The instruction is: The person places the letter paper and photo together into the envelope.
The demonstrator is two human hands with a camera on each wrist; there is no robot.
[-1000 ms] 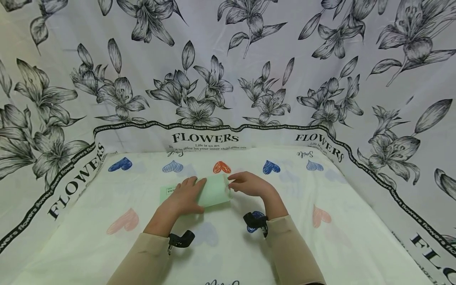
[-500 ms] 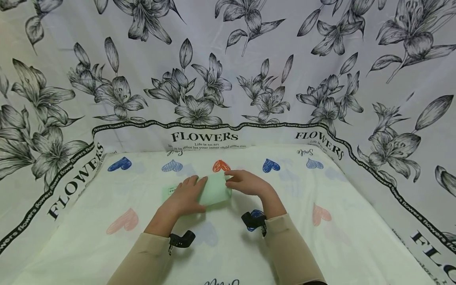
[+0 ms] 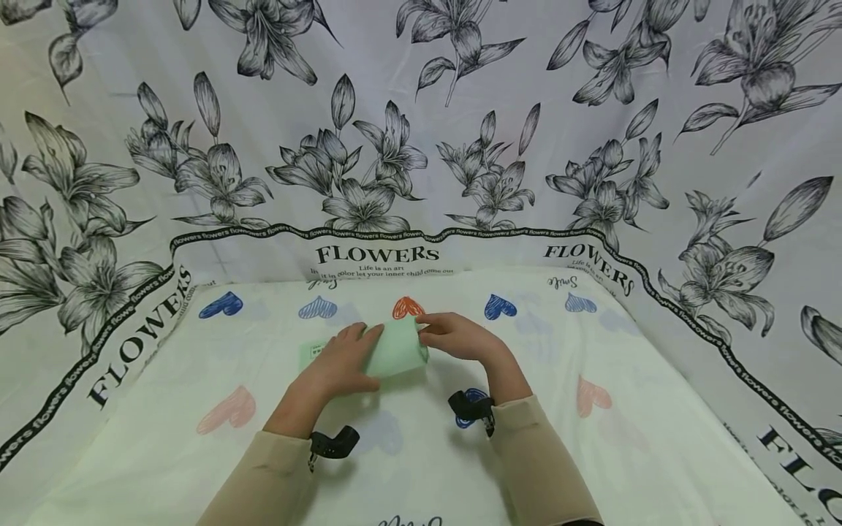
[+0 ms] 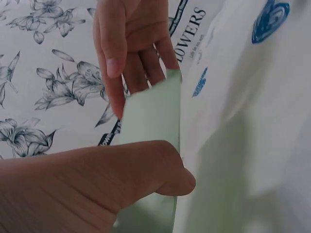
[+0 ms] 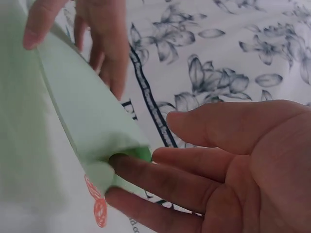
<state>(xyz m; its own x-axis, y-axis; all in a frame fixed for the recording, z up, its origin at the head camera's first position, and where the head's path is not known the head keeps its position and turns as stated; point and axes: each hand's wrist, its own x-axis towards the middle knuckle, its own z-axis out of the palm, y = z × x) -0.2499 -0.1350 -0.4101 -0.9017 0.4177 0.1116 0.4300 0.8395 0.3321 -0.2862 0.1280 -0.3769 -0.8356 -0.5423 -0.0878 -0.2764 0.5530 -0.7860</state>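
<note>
A pale green flat packet (image 3: 397,351) with a small printed label at its left end stands over the cloth. My left hand (image 3: 342,358) holds it across the top, the thumb along the near edge and the fingers reaching over the far edge. At the packet's right end is my right hand (image 3: 457,337). In the right wrist view that end of the packet (image 5: 87,107) gapes, its inside a deeper green. Fairly straight fingers (image 5: 160,177) of the right hand lie at and inside this opening, while its thumb stays apart. The left hand covers the packet's middle.
A white cloth (image 3: 408,467) printed with coloured hearts covers the work surface. Behind and at both sides hangs a white curtain (image 3: 487,256) with black flower drawings and lettering. A black wrist camera (image 3: 335,443) sits on the left wrist, another (image 3: 470,406) on the right.
My right hand has shifted slightly left, and its fingertips now overlap the packet's end more. The packet's right end has tilted up a little. My left hand keeps nearly the same place.
</note>
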